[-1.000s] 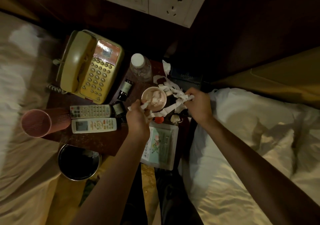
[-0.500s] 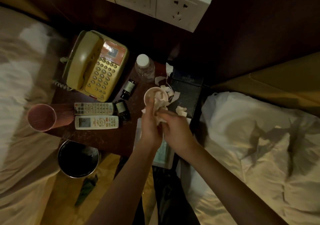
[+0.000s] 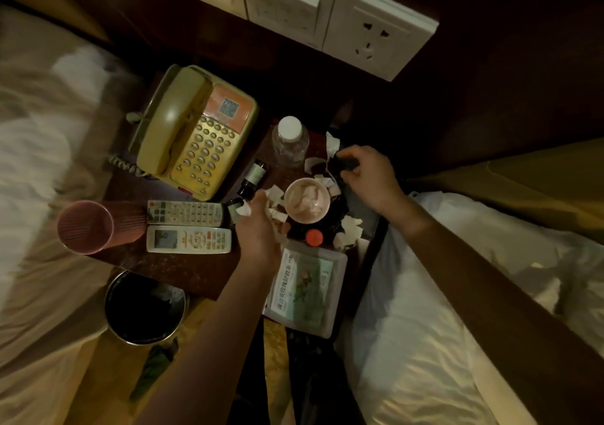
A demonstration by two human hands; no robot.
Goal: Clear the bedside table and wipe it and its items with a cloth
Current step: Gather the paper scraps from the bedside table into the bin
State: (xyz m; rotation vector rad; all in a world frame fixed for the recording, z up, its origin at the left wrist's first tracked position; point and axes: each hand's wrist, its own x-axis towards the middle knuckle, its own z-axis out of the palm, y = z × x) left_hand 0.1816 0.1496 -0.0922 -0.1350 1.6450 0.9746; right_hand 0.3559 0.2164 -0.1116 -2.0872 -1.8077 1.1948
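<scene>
Head view, looking down on dark bedside table [image 3: 183,274]. Landmark: paper cup [image 3: 307,199], stuffed w/ crumpled tissue, standing upright mid-table.

Left hand [image 3: 261,228] just left of cup, fingers curled round a wad of torn paper scraps [image 3: 274,199], gripping them; knuckles nearly touching cup rim. Right hand [image 3: 367,173] up and right of cup, fingers and thumb pinching a small dark item [image 3: 346,164], can't tell what it is. More white scraps [image 3: 349,228] strewn right of and below cup, some on a dark flat object there.

Above cup: clear water bottle [image 3: 290,142] w/ white cap, upright. Up-left of cup: small dark vial [image 3: 253,178] lying tilted. Far up-left: yellow desk phone [image 3: 196,133], handset on cradle. Left of cup, past left hand: two remotes [image 3: 188,227] side by side, then pink ribbed cup [image 3: 94,227] on its side at table edge. Just below cup: orange-red cap [image 3: 314,236]. Below that: clear-lidded box w/ green label [image 3: 305,289], overhanging table front.

Off table, down-left of cup: round bin [image 3: 145,307] w/ dark liner on floor. Beds either side. Wall switch and socket panel [image 3: 330,16] well above cup.
</scene>
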